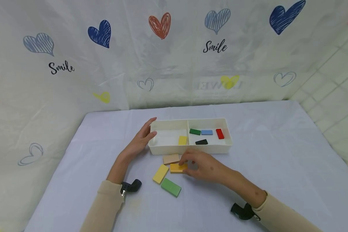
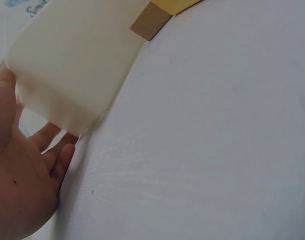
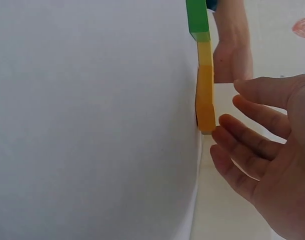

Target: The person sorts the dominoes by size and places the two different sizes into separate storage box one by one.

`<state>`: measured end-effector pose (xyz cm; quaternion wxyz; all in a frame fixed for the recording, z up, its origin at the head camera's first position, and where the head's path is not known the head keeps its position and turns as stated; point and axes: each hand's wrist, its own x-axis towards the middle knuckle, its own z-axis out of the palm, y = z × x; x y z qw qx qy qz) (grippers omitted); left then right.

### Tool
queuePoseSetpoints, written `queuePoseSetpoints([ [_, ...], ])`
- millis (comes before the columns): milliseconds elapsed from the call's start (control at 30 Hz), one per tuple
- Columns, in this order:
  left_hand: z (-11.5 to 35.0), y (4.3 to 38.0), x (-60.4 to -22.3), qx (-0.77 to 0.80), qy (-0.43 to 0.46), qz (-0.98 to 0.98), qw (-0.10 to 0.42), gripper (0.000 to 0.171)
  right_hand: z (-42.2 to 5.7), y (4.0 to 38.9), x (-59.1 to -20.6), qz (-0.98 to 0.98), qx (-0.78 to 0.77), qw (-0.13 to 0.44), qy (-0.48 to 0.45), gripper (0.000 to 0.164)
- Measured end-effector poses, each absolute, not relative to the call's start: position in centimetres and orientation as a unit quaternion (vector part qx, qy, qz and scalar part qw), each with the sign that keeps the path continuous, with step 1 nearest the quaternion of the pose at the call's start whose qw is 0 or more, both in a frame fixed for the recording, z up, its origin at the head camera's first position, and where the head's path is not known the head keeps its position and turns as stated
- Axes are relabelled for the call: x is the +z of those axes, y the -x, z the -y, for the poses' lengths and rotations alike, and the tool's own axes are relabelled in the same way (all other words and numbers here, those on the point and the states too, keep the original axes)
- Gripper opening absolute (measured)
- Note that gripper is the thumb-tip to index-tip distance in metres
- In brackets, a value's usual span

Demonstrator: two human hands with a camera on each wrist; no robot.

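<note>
At the left end of a white two-compartment box [image 1: 168, 149], my left hand [image 1: 137, 141] holds the wall, thumb over the rim and fingers around the outside. My right hand [image 1: 206, 166] hovers at the near side of the box, over the right end of an orange block [image 1: 176, 169]. Its fingers [image 3: 242, 145] are loosely bent and spread, with nothing between them in the right wrist view. Beside the orange block lie a tan block [image 1: 170, 159], a yellow block [image 1: 160, 174] and a green block [image 1: 171, 187].
Inside the box, the left compartment has a yellow block [image 1: 182, 140]. The right one has a dark green block [image 1: 195, 131], a blue block [image 1: 207, 132], a red block [image 1: 219, 133] and a black block [image 1: 201, 142]. A white cloth [image 1: 264, 145] covers the table.
</note>
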<state>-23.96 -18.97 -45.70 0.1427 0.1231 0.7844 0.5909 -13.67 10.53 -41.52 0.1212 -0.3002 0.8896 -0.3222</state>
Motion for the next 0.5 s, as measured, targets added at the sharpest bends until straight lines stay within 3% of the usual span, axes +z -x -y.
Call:
queuePoseSetpoints([
  [500, 19.02, 24.01, -45.78, 0.592, -0.129, -0.783, 0.143, 0.062, -10.20, 13.54, -42.01, -0.897, -0.294, 0.150, 0.295, 0.024],
])
